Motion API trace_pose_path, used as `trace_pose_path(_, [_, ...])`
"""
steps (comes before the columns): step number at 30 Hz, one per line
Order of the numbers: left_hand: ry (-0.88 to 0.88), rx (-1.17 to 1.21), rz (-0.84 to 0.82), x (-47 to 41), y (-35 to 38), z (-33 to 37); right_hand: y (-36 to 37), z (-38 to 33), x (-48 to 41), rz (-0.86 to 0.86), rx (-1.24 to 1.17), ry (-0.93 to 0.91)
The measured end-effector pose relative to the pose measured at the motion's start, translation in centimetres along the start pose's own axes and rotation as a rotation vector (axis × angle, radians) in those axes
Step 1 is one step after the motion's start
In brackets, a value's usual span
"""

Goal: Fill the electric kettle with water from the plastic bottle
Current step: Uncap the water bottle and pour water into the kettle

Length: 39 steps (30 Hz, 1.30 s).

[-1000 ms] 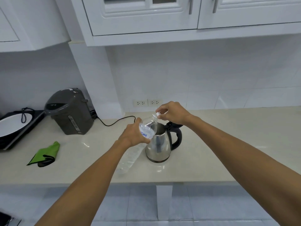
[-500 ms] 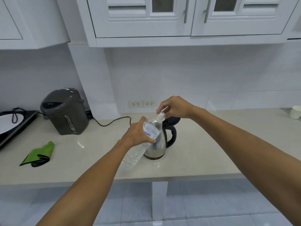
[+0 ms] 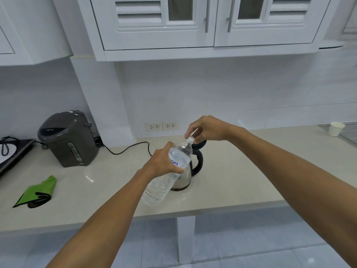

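Beige counter (image 3: 241, 171), clear tilted plastic bottle (image 3: 166, 178), white cap (image 3: 190, 139), steel kettle (image 3: 185, 178)

Plastic bottle (image 3: 170, 171) more upright than before, right hand (image 3: 207, 130) now pinching its cap (image 3: 190, 139).

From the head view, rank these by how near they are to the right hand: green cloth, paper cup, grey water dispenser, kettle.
Measured from the right hand at the bottle cap:
1. Kettle, directly beneath the hand.
2. Grey water dispenser, off to the left by the wall.
3. Paper cup, far right at the counter's back.
4. Green cloth, far left near the front edge.
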State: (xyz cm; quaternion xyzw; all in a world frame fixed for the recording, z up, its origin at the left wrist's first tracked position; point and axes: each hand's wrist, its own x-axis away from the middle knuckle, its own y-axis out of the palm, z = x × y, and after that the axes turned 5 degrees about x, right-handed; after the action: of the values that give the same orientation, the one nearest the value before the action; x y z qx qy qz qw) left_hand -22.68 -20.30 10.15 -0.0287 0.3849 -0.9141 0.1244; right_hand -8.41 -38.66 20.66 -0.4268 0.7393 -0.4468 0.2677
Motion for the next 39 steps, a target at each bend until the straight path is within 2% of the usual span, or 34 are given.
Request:
trace_pose_path(3, [-0.007, 0.014, -0.007, -0.1, 0.4, 0.1, 0.0, 0.2, 0.2, -0.003, 0.06, 0.002])
trace_pose_path(8, [-0.003, 0.076, 0.0, -0.6, 1.2, 0.9, 1.3, 0.1, 0.1, 0.034, 0.287, 0.113])
trace_pose_path(11, [-0.01, 0.101, 0.012, -0.9, 2.0, 1.5, 2.8, 0.5, 0.1, 0.072, 0.314, 0.236])
trace_pose_path(15, [-0.02, 0.109, 0.024, -1.2, 3.6, 1.9, 3.9, 0.5, 0.3, 0.127, 0.417, 0.276])
trace_pose_path(20, [-0.023, 0.096, 0.038, -1.3, 5.4, 2.6, 3.8, 0.5, 1.7, 0.206, 0.178, 0.435])
trace_pose_path(23, [-0.003, 0.187, 0.03, -1.9, 6.5, 3.1, 3.4, 1.3, 2.5, 0.176, 0.196, 0.392])
trace_pose_path(30, [0.015, 0.349, 0.024, -4.6, 10.0, 5.9, 1.5, 5.1, 3.7, 0.278, 0.055, 0.439])
trace_pose_path(39, [-0.021, 0.42, -0.037, -10.8, 16.3, 10.2, -1.7, 13.0, 4.6, 0.346, 0.036, 0.462])
